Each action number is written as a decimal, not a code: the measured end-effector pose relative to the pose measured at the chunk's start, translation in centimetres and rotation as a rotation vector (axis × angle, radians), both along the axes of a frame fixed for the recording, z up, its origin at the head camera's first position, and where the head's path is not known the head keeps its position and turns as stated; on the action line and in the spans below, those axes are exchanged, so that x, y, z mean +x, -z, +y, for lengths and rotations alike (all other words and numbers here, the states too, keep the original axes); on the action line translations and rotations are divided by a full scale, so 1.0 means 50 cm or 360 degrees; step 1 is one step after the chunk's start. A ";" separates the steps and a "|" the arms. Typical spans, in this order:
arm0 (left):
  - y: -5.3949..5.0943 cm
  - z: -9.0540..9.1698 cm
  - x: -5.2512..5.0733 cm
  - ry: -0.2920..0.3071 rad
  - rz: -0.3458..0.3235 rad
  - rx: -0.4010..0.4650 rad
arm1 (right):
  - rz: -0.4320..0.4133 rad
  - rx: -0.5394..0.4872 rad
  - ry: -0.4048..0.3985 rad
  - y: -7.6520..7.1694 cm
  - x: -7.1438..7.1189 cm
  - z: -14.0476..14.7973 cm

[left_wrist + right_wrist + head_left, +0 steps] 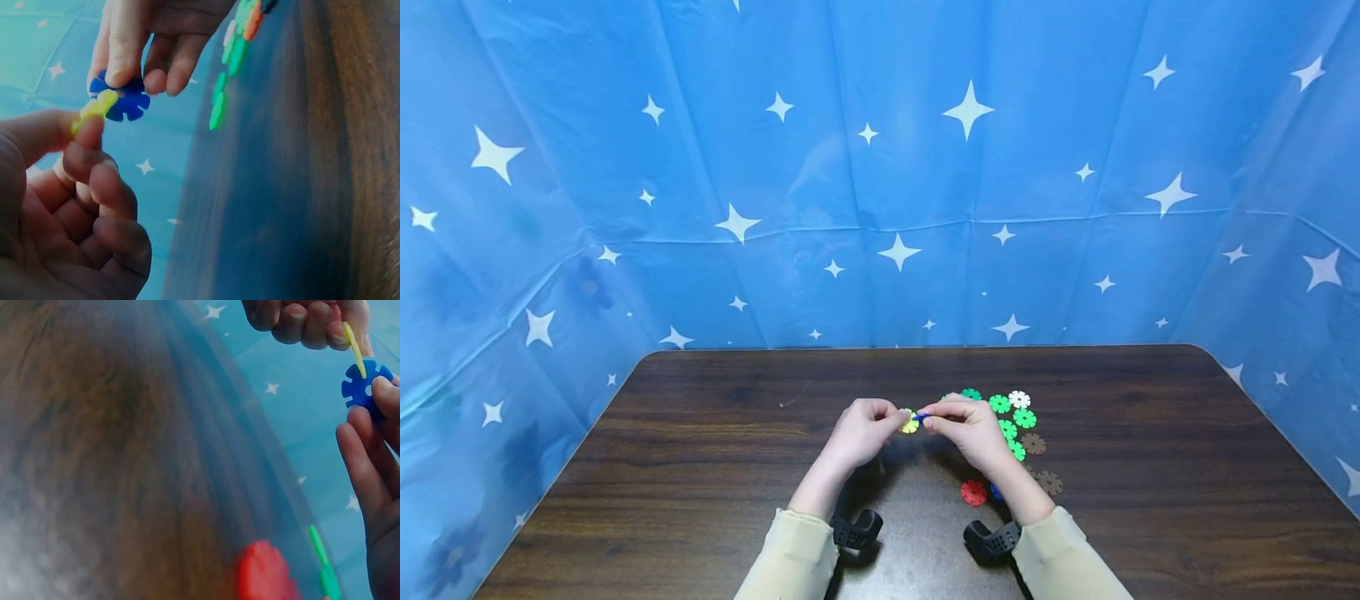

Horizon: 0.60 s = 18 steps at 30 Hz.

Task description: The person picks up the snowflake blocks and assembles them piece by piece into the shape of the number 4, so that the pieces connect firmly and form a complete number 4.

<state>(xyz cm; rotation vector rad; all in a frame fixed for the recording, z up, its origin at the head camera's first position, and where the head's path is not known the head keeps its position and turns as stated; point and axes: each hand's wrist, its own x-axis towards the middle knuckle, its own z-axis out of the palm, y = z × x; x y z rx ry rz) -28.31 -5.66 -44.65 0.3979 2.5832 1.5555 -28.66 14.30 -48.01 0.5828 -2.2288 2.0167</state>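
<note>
The yellow disc (911, 426) is being held up above the dark wooden table (700, 467), between the two hands. The left hand (867, 429) is pinching it between thumb and forefinger, its other fingers curling in toward the palm. The right hand (966, 429) is clamping its thumb and fingertips on a notched blue disc (356, 394). The two discs are meeting edge to edge at an angle, the yellow one touching the blue one's rim; how deeply they are fitting together, one cannot tell. Beyond and beside the right hand, green discs (999, 404), a white disc (1019, 399) and brown discs (1033, 443) are lying on the table. A red disc (973, 492) is lying nearer the person, beside the right forearm. A blue curtain (910, 175) with white stars is hanging behind.
</note>
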 end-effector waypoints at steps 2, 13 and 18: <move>-0.002 -0.001 0.000 0.0004 -0.0001 0.0037 | 0.0006 -0.0012 -0.0009 -0.004 0.000 -0.001; -0.012 -0.004 -0.005 -0.0035 -0.0107 0.0193 | 0.0066 0.0043 0.0112 -0.082 0.036 -0.014; -0.008 -0.003 -0.009 0.0037 -0.0154 0.0197 | 0.0171 0.0049 0.0088 -0.089 0.041 -0.017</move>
